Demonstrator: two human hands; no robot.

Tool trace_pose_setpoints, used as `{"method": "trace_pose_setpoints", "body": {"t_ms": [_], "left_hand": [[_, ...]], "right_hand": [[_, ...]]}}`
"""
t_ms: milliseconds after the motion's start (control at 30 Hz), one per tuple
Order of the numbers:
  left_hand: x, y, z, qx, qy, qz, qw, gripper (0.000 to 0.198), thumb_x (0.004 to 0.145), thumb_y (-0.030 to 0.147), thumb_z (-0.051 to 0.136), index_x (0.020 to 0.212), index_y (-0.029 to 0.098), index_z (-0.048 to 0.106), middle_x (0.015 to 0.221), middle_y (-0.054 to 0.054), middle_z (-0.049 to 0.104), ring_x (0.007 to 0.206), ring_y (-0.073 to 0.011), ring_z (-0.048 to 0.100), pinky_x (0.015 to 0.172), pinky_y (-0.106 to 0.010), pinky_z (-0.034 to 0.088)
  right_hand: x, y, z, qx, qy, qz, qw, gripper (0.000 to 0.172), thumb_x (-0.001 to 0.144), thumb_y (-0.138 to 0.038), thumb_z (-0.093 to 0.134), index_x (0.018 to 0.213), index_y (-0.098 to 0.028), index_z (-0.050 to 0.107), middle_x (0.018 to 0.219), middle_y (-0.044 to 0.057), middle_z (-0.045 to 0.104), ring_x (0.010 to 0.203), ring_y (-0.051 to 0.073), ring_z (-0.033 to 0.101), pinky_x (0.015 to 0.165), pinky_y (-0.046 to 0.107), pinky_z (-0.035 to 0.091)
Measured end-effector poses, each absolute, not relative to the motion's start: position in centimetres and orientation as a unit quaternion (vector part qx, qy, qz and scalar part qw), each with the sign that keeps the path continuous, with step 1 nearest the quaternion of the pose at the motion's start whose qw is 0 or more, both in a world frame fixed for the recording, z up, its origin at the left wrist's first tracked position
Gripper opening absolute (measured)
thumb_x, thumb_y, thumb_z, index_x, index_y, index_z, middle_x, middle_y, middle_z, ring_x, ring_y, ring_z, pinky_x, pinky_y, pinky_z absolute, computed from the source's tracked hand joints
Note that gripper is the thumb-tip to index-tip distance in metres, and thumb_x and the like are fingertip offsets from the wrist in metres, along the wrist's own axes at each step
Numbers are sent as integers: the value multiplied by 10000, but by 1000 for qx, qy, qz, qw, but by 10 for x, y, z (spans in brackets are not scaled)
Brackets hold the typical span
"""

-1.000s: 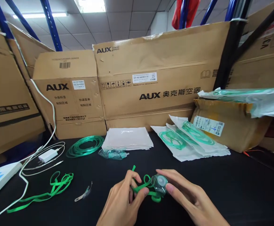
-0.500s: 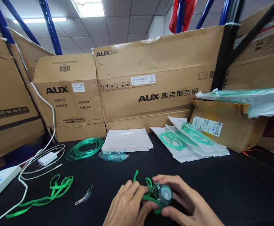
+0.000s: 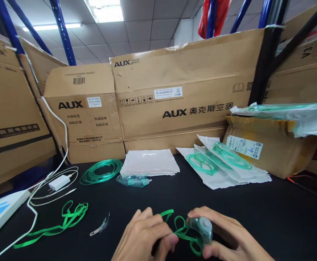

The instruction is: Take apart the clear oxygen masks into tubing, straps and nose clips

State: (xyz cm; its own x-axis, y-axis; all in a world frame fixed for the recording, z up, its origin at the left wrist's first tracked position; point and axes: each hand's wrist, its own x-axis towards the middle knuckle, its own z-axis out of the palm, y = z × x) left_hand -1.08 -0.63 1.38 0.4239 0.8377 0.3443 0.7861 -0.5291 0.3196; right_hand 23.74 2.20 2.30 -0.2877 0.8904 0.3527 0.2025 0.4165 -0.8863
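Observation:
Near the front of the black table, my right hand [image 3: 226, 235] grips a small clear-green plastic mask [image 3: 204, 227] with a round port facing up and right. A green elastic strap [image 3: 184, 235] runs from the mask, looped and curled, across to my left hand [image 3: 149, 235]. My left thumb and fingers are pinched on that strap, and one end of it sticks out above the knuckles. To the left lie another bundle of green elastic strap [image 3: 73, 217] and a small metal piece with clear plastic [image 3: 101, 228].
Coiled green tubing [image 3: 101, 174], a stack of white packets [image 3: 149, 163] and a bagged clear-green part [image 3: 134, 181] lie behind. White pouches with tubing [image 3: 223, 174] are beside a cardboard box [image 3: 270, 145]. A white power strip [image 3: 3, 217], cable and charger [image 3: 59, 182] occupy the left.
My hands have moved apart: the right has shifted right with the mask, turning it. The strap between them is more drawn out. The view has shifted slightly.

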Motion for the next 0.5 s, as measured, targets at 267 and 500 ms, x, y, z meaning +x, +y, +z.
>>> {"method": "trace_pose_setpoints", "body": {"t_ms": [267,500], "left_hand": [[-24,-12,29,827,524,183,89,309,1045,283,527,808,283,724,832,38,762,901,-233,728,1065,-595,495],[-2,-17,8,769,590,246,-20,597,773,582,862,1292,325,717,1273,-83,759,1193,-438,694,1032,-711,505]], "right_hand": [[249,32,19,-399,-698,371,464,347,696,-273,912,1032,-342,862,1067,17,844,972,290,794,759,248,668],[236,27,13,-356,-740,355,446,539,595,-63,950,1002,-404,861,1036,-43,842,985,251,783,793,192,632]]}}
